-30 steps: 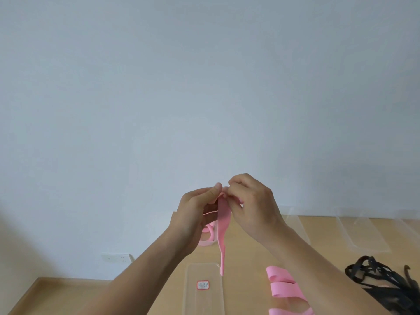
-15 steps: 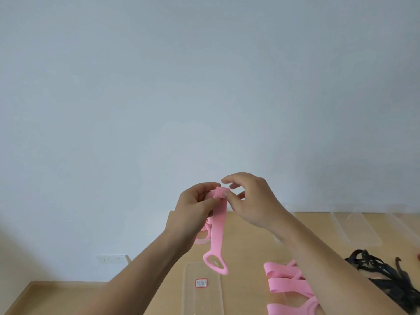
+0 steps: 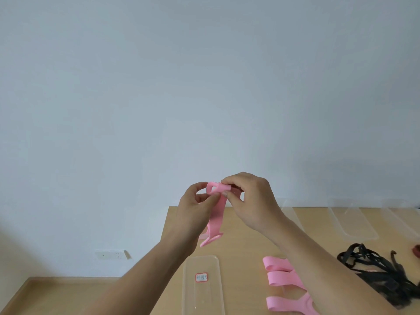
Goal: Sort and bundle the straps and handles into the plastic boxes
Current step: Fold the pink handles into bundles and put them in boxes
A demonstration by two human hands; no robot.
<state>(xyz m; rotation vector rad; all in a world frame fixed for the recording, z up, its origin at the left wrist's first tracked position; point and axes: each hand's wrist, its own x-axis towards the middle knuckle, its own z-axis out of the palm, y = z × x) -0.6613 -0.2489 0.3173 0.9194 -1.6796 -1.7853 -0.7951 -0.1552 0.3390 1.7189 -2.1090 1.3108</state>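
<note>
**A:** What do your fingers have?

**B:** One pink strap (image 3: 216, 220), held up in front of me above the table (image 3: 245, 244). My left thumb (image 3: 209, 200) and forefinger pinch it just under its top. My right fingertips (image 3: 229, 180) pinch the top end itself, which is turned over into a small fold. So my left hand (image 3: 193, 210) and right hand (image 3: 254, 201) both grasp the same strap, close together. The rest hangs down between my wrists, with its looped lower end clear of the wood.

**A:** Bundled, then?

**B:** Barely begun, I'd say. There's one fold at the top, and most of the length hangs loose.

**A:** And the boxes?

**B:** The labelled box (image 3: 200, 301) lies on the table below the strap, nearest me. I see nothing in it, though its near end runs out of view. More clear boxes (image 3: 354, 226) lie along the far right, and they look bare as well.

**A:** What's waiting?

**B:** Several loose pink straps (image 3: 281, 278) lie just right of the labelled box, partly hidden by my right forearm. Further right there's a tangled heap of black straps (image 3: 381, 271). At the frame edge is something dark red that I can't make out. My reading is that nothing is boxed yet, so nearly all the sorting is left. I'd finish this roll and drop it in, then do the other pink ones, then the black heap.
</note>
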